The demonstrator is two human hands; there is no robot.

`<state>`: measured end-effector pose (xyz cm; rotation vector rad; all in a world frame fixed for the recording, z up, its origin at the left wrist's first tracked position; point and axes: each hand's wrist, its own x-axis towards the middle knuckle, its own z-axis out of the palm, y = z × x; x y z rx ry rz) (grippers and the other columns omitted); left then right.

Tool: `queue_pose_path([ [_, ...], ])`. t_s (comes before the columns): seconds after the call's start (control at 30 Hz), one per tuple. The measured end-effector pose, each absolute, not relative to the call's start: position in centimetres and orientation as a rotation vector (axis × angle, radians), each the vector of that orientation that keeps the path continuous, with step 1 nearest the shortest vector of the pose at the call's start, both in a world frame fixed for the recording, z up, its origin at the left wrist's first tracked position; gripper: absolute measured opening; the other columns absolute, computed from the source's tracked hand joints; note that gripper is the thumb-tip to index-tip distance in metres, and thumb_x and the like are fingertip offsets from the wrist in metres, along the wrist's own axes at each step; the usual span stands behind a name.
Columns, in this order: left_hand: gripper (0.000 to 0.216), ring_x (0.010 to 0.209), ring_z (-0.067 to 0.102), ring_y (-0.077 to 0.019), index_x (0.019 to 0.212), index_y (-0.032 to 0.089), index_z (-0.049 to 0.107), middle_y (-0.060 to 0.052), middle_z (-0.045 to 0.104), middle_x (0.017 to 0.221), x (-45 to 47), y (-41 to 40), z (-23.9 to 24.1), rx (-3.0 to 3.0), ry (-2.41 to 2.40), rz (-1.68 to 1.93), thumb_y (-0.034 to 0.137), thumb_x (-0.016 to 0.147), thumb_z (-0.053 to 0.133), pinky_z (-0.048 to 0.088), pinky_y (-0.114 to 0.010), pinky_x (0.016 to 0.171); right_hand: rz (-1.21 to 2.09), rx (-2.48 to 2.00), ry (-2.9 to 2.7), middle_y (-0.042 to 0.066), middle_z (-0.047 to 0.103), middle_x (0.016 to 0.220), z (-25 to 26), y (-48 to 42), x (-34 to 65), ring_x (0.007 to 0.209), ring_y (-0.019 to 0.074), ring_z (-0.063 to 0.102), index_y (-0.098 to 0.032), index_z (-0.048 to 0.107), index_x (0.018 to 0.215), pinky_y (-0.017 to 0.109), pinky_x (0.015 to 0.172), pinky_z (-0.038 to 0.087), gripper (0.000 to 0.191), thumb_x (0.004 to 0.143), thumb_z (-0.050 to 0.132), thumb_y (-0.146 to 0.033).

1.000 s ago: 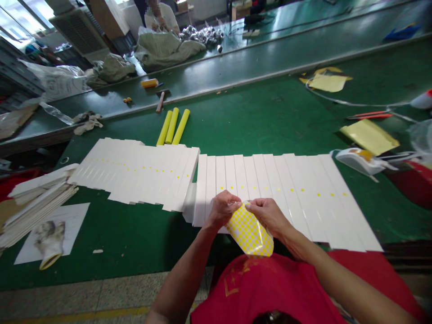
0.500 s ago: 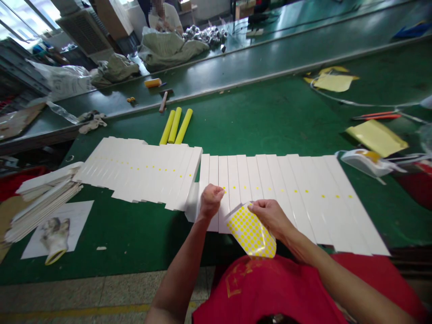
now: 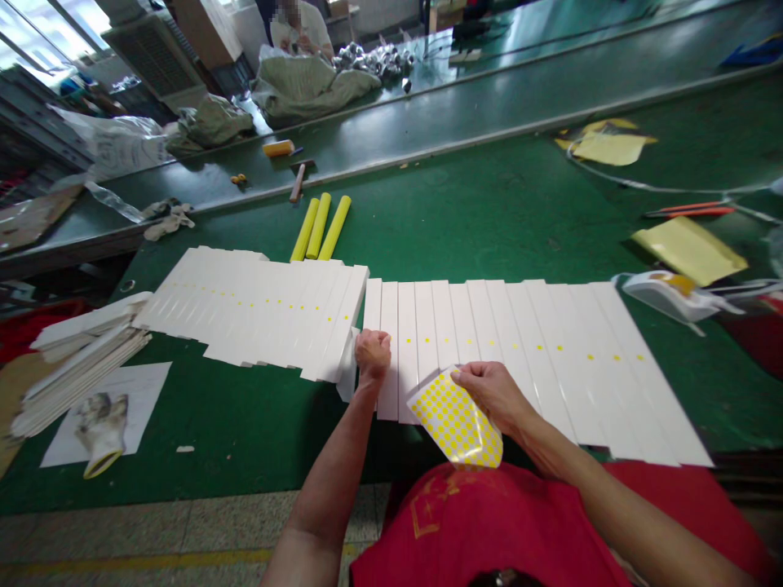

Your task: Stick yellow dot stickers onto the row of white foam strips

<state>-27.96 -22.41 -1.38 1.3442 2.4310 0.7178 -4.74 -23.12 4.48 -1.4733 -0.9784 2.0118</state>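
My left hand (image 3: 373,355) is closed, fingers bent together over the leftmost white flat boxes of the right-hand row (image 3: 489,318). Whatever its fingertips pinch is too small or hidden to make out. In my right hand (image 3: 489,390) is a sheet of yellow round dot stickers (image 3: 456,420), gripped by its upper corner between thumb and fingers, above the near part of the boxes. Most boxes in this row bear one yellow dot; none shows on the leftmost ones beside my left hand. A second row of white boxes (image 3: 263,281) with yellow dots lies to the left.
Three yellow tubes (image 3: 319,227) lie behind the boxes. At left are stacked white strips (image 3: 79,367) and a glove (image 3: 101,428) on paper. A white tape dispenser-like object (image 3: 666,295) and yellow packet (image 3: 690,249) lie right. A person (image 3: 303,33) sits across the bench.
My left hand has shifted left, off the box with the nearest dot, onto the row's left end. My right hand and the sticker sheet have barely moved.
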Motion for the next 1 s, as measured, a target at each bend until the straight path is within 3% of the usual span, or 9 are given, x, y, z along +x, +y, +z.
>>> queue_pose_path([
  [0.1, 0.007, 0.093, 0.056, -0.024, 0.087, 0.018, 0.067, -0.008, 0.063, 0.091, -27.7, -22.6, -1.1, 1.371, 2.465, 0.739, 0.021, 0.081, 0.064, 0.042, -0.037, 0.089, 2.009, -1.475, -0.98, 0.001, 0.056, 0.052, 4.7, -23.1, -4.7, 0.047, 0.0129, 0.048, -0.018, 0.053, 0.056, 0.026, 0.046, 0.034, 0.032, 0.055, 0.075, -0.041],
  [0.23, 0.035, 0.101, 0.053, -0.0282, 0.105, 0.013, 0.06, -0.014, 0.06, 0.107, -27.6, -23.2, -0.1, 1.339, 2.625, 0.774, 0.027, 0.076, 0.073, 0.04, -0.041, 0.092, 2.015, -1.461, -0.963, 0.001, 0.057, 0.053, 4.9, -23.1, -4.7, 0.047, 0.0129, 0.048, -0.018, 0.054, 0.056, 0.026, 0.046, 0.035, 0.033, 0.054, 0.076, -0.042],
  [0.37, 0.016, 0.087, 0.056, -0.0233, 0.086, 0.012, 0.065, -0.011, 0.061, 0.09, -26.6, -24.1, 1.2, 1.416, 2.325, 0.825, 0.028, 0.085, 0.063, 0.042, -0.036, 0.081, 2.022, -1.45, -0.946, 0.001, 0.057, 0.052, 4.9, -23.0, -4.8, 0.047, 0.0127, 0.049, -0.018, 0.054, 0.057, 0.025, 0.047, 0.036, 0.034, 0.053, 0.077, -0.042],
  [0.47, 0.021, 0.072, 0.057, -0.0152, 0.068, 0.017, 0.067, -0.002, 0.06, 0.071, -25.0, -24.9, 2.1, 1.514, 1.953, 0.805, 0.026, 0.086, 0.06, 0.043, -0.028, 0.071, 2.015, -1.437, -0.967, 0.0, 0.057, 0.052, 4.6, -22.9, -4.8, 0.047, 0.0125, 0.049, -0.017, 0.054, 0.058, 0.025, 0.046, 0.036, 0.034, 0.055, 0.076, -0.042],
  [0.63, 0.01, 0.073, 0.058, -0.0123, 0.078, 0.018, 0.075, -0.001, 0.065, 0.075, -23.0, -25.8, 3.2, 1.446, 1.579, 0.865, 0.022, 0.078, 0.065, 0.042, -0.024, 0.066, 1.993, -1.432, -1.039, -0.001, 0.055, 0.052, 4.3, -22.8, -4.7, 0.046, 0.0116, 0.046, -0.018, 0.052, 0.059, 0.025, 0.045, 0.035, 0.034, 0.058, 0.075, -0.043],
  [1.0, 0.007, 0.07, 0.057, -0.0121, 0.072, 0.016, 0.071, -0.001, 0.063, 0.075, -22.6, -25.7, 3.7, 1.421, 1.62, 0.852, 0.014, 0.073, 0.065, 0.042, -0.025, 0.065, 1.989, -1.45, -1.031, 0.001, 0.056, 0.053, 4.2, -22.8, -5.0, 0.047, 0.0123, 0.048, -0.018, 0.054, 0.059, 0.025, 0.046, 0.036, 0.033, 0.058, 0.075, -0.043],
])
